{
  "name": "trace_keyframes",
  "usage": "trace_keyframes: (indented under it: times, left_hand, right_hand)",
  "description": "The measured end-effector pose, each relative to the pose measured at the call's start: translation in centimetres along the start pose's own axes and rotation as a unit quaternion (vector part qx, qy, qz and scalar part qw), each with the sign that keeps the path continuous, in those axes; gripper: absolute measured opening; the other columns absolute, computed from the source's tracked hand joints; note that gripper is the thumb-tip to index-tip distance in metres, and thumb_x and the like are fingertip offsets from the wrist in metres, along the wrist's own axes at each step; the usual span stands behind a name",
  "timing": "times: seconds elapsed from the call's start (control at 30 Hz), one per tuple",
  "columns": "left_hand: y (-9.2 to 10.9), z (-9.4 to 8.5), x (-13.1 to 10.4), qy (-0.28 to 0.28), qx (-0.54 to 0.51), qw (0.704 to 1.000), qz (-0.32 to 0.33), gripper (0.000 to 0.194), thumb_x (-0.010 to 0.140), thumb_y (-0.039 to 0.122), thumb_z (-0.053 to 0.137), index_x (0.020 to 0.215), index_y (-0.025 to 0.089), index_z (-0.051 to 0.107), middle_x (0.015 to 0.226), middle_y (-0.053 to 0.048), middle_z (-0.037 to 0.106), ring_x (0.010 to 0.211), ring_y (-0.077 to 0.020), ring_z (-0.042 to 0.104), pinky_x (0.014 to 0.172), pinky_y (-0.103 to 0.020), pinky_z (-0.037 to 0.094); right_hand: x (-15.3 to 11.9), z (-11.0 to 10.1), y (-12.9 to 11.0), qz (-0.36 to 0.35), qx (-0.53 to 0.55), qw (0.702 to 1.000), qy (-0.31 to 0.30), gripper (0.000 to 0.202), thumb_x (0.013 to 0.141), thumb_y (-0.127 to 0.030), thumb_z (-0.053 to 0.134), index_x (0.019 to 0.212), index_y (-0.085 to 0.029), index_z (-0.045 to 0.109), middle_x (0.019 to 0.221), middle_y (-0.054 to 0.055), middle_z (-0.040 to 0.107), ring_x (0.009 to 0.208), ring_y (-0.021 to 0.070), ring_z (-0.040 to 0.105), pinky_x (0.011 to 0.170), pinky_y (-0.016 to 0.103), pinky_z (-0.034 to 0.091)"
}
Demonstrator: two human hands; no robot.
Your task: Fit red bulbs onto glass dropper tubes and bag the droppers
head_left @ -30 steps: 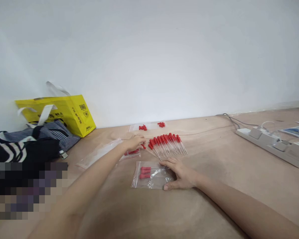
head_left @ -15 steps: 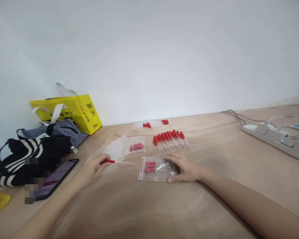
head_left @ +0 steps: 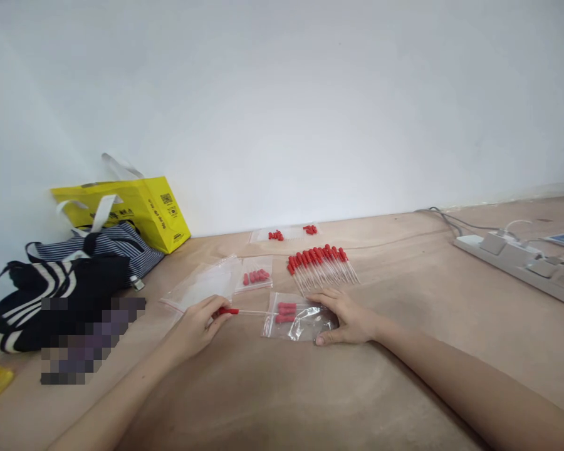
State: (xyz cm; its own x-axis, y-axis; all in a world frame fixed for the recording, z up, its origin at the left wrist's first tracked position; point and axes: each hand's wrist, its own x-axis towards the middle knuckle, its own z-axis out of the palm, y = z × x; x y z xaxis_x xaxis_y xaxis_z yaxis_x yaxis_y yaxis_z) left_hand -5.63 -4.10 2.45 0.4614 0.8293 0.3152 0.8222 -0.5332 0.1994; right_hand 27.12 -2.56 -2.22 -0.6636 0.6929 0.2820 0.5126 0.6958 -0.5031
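Observation:
Between its fingertips my left hand (head_left: 205, 324) pinches a red-topped dropper (head_left: 229, 311) by the red end. The dropper's thin clear stem points right and reaches the open side of a clear zip bag (head_left: 301, 331). Inside that bag lie several red-topped droppers (head_left: 286, 308). My right hand (head_left: 350, 318) rests on the bag's right end, thumb and fingers apart. Just behind it, a row of loose red-topped droppers (head_left: 317, 257) lies on the table. To the left is another bag (head_left: 254, 283) with several red bulbs in it.
Flat clear bags (head_left: 202, 285) lie at the left, and bags with red pieces (head_left: 291, 233) near the wall. A yellow bag (head_left: 167, 219), a striped bag (head_left: 136, 250) and a black bag (head_left: 79, 294) fill the left. A power strip (head_left: 512, 260) is at the right.
My left hand has moved right with the dropper, bringing its stem tip to the zip bag. My right hand has stayed nearly still on the bag.

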Motion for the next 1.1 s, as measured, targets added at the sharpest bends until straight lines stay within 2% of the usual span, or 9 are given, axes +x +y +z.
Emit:
trace_keyframes:
  times: [0.23, 0.43, 0.57, 0.67, 0.73, 0.87, 1.0, 1.1]
  left_hand:
    - [0.3, 0.1, 0.1, -0.001, -0.007, 1.000, -0.003, 0.019, 0.083, 0.030, 0.040, 0.079, 0.018, 0.054, 0.074, -0.001, 0.059, 0.065, -0.0139, 0.054, 0.060, -0.024, 0.041]
    - [0.9, 0.6, 0.4, -0.020, -0.026, 0.999, 0.023, 0.018, 0.083, 0.028, 0.041, 0.081, 0.019, 0.056, 0.076, -0.001, 0.060, 0.066, -0.0132, 0.055, 0.061, -0.023, 0.042]
    - [2.0, 1.2, 1.0, -0.001, -0.048, 0.998, 0.034, 0.017, 0.082, 0.027, 0.044, 0.080, 0.019, 0.058, 0.074, -0.001, 0.059, 0.063, -0.0119, 0.054, 0.058, -0.023, 0.042]
    - [3.2, 1.8, 1.7, 0.021, -0.086, 0.995, 0.040, 0.017, 0.082, 0.024, 0.044, 0.083, 0.019, 0.061, 0.080, -0.003, 0.059, 0.071, -0.0131, 0.055, 0.063, -0.024, 0.045]
    - [3.8, 2.4, 2.2, 0.014, -0.129, 0.991, 0.032, 0.019, 0.081, 0.023, 0.043, 0.087, 0.020, 0.061, 0.085, -0.004, 0.058, 0.076, -0.0138, 0.055, 0.066, -0.025, 0.046]
    - [4.3, 3.9, 2.9, -0.048, -0.247, 0.968, -0.016, 0.020, 0.080, 0.023, 0.045, 0.094, 0.018, 0.059, 0.091, -0.005, 0.060, 0.080, -0.0149, 0.058, 0.070, -0.027, 0.049]
    - [4.4, 5.2, 3.6, -0.051, -0.371, 0.925, -0.066, 0.016, 0.074, 0.025, 0.054, 0.087, 0.016, 0.050, 0.082, -0.003, 0.059, 0.076, -0.0144, 0.058, 0.071, -0.029, 0.048]
    - [4.5, 5.5, 4.1, -0.055, -0.395, 0.915, -0.063, 0.014, 0.074, 0.026, 0.054, 0.079, 0.016, 0.046, 0.075, 0.000, 0.055, 0.070, -0.0125, 0.057, 0.065, -0.027, 0.046]
  right_hand:
    - [0.0, 0.0, 0.0, 0.006, 0.003, 1.000, -0.002, 0.079, 0.060, -0.059, 0.062, 0.123, -0.016, 0.041, 0.123, 0.013, 0.045, 0.111, 0.0269, 0.041, 0.092, 0.043, 0.032]
    - [0.0, 0.0, -0.1, 0.006, 0.005, 1.000, -0.002, 0.078, 0.061, -0.058, 0.062, 0.123, -0.016, 0.041, 0.122, 0.013, 0.046, 0.111, 0.0267, 0.041, 0.092, 0.043, 0.031]
    - [0.0, 0.0, -0.1, 0.006, 0.001, 1.000, -0.003, 0.079, 0.061, -0.059, 0.062, 0.123, -0.016, 0.041, 0.121, 0.013, 0.046, 0.110, 0.0269, 0.041, 0.091, 0.043, 0.032]
    - [0.0, 0.0, 0.0, 0.008, 0.000, 1.000, -0.008, 0.079, 0.061, -0.059, 0.062, 0.123, -0.016, 0.040, 0.120, 0.013, 0.047, 0.109, 0.0268, 0.042, 0.090, 0.043, 0.033]
    - [0.0, -0.1, 0.0, 0.008, -0.001, 1.000, -0.008, 0.079, 0.061, -0.059, 0.062, 0.123, -0.016, 0.041, 0.120, 0.013, 0.047, 0.109, 0.0268, 0.042, 0.089, 0.043, 0.033]
    - [0.1, -0.1, -0.1, 0.006, -0.004, 1.000, -0.007, 0.079, 0.061, -0.059, 0.061, 0.123, -0.016, 0.041, 0.120, 0.013, 0.047, 0.108, 0.0267, 0.042, 0.090, 0.042, 0.033]
    - [0.1, -0.1, -0.1, 0.007, -0.002, 1.000, -0.010, 0.080, 0.060, -0.060, 0.062, 0.123, -0.016, 0.041, 0.119, 0.013, 0.047, 0.109, 0.0266, 0.042, 0.090, 0.042, 0.032]
    - [0.1, -0.1, -0.1, 0.009, -0.004, 1.000, -0.011, 0.081, 0.060, -0.060, 0.062, 0.123, -0.016, 0.040, 0.118, 0.013, 0.048, 0.108, 0.0265, 0.043, 0.090, 0.042, 0.032]
